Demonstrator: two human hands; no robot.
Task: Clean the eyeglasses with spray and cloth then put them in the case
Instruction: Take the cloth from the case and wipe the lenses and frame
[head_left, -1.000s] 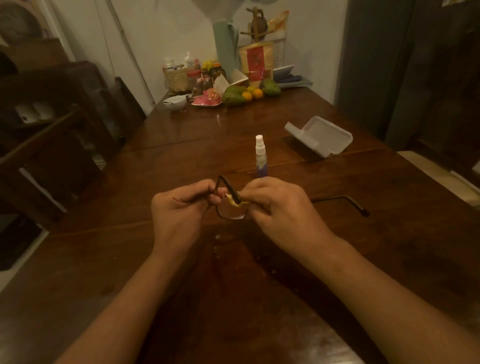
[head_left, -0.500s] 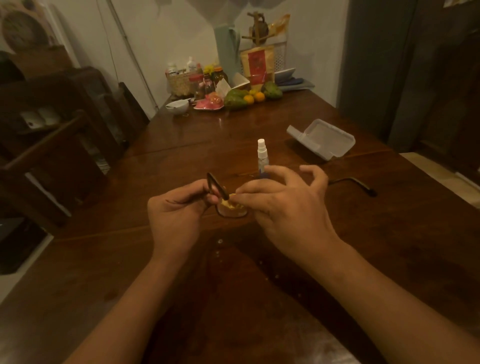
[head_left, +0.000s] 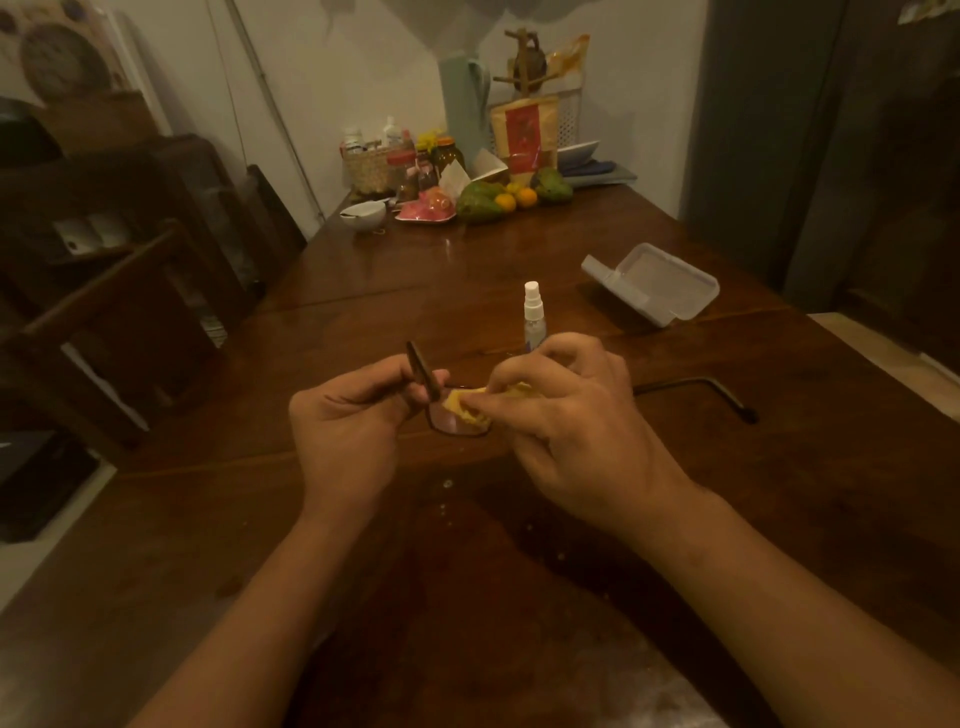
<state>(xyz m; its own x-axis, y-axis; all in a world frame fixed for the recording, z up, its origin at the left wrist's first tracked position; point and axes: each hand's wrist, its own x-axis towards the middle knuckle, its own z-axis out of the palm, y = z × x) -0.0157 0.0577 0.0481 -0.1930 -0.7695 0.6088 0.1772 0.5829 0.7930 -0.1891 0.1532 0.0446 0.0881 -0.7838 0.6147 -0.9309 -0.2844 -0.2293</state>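
Note:
Dark-framed eyeglasses (head_left: 457, 423) hang just above the brown wooden table (head_left: 363, 291). My left hand (head_left: 353, 421) pinches the frame at its left hinge, where one temple arm sticks up. My right hand (head_left: 571, 421) presses a small yellow cloth (head_left: 470, 408) onto the upper right of the left lens. The other temple arm (head_left: 696, 388) stretches out to the right past my right hand. A small spray bottle (head_left: 534, 317) with a white cap stands upright just behind my right hand. The clear plastic case (head_left: 654, 283) lies open farther back right.
At the table's far end stand a basket, jars, a white bowl (head_left: 363, 214), a pink plate, green and orange fruit (head_left: 511, 197) and a red packet. Wooden chairs (head_left: 130, 312) line the left side. Small droplets (head_left: 447, 486) dot the table below the glasses.
My right hand has closed its fingers again on the cloth and slid it across the lens. The glasses turned slightly, so the left temple arm now stands higher.

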